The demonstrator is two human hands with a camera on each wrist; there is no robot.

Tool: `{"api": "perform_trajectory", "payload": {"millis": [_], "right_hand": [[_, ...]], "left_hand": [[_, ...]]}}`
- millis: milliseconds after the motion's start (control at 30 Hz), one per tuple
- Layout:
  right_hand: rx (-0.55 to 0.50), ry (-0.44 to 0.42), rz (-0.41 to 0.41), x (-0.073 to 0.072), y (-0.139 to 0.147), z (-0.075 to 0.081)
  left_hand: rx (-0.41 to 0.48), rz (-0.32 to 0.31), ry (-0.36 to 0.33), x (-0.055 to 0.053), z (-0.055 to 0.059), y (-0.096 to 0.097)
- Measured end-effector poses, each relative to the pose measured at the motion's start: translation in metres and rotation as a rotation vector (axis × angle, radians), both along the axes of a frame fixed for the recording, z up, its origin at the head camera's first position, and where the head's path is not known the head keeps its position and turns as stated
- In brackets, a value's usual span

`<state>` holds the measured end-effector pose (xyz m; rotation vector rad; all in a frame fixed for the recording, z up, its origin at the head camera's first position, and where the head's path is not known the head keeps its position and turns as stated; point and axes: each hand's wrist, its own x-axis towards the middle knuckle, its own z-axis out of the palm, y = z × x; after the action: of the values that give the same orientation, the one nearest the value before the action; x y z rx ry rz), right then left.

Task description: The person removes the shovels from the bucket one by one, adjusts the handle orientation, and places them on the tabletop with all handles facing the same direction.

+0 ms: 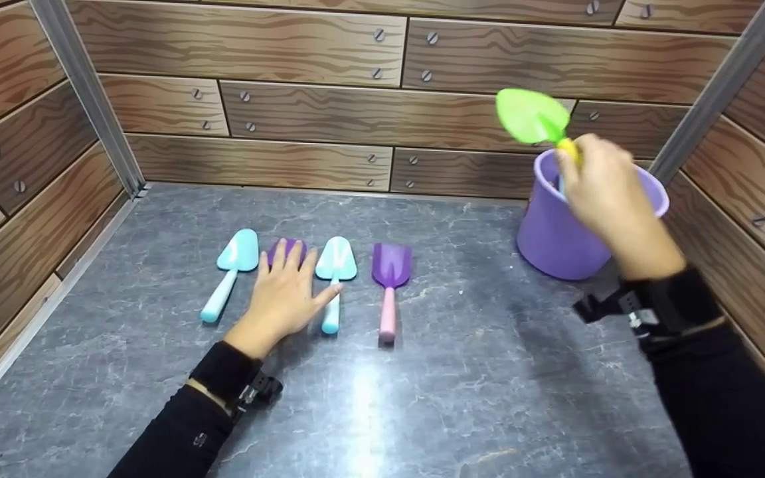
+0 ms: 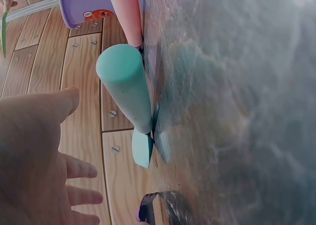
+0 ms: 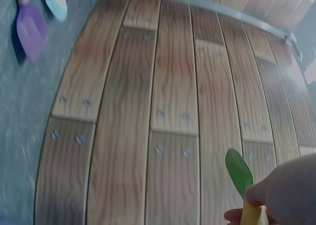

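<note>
My right hand grips the yellow handle of a toy trowel with a green blade, raised over the rim of a purple bucket. In the right wrist view the trowel's green blade points up from the fingers. My left hand is spread, fingers straight, over a purple toy shovel whose handle it hides. Right beside its thumb lies a light-blue trowel with a pale blue handle. In the left wrist view that handle stands close to the fingers.
Another light-blue trowel lies left of my left hand. To the right lies a purple shovel with a pink handle. Wood-patterned walls enclose the grey marbled table at the back and sides.
</note>
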<state>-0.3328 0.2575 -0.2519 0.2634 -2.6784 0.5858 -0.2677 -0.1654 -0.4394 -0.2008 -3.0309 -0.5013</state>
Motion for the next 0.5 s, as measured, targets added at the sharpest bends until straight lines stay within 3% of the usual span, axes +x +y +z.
{"api": "perform_trajectory", "payload": {"millis": [267, 500], "right_hand": [[-0.021, -0.046, 0.078, 0.012, -0.027, -0.039], [-0.007, -0.056, 0.076, 0.015, -0.046, -0.08]], "left_hand": [[0.023, -0.01, 0.002, 0.001, -0.001, 0.002], [0.006, -0.005, 0.0, 0.001, 0.0, 0.001]]}}
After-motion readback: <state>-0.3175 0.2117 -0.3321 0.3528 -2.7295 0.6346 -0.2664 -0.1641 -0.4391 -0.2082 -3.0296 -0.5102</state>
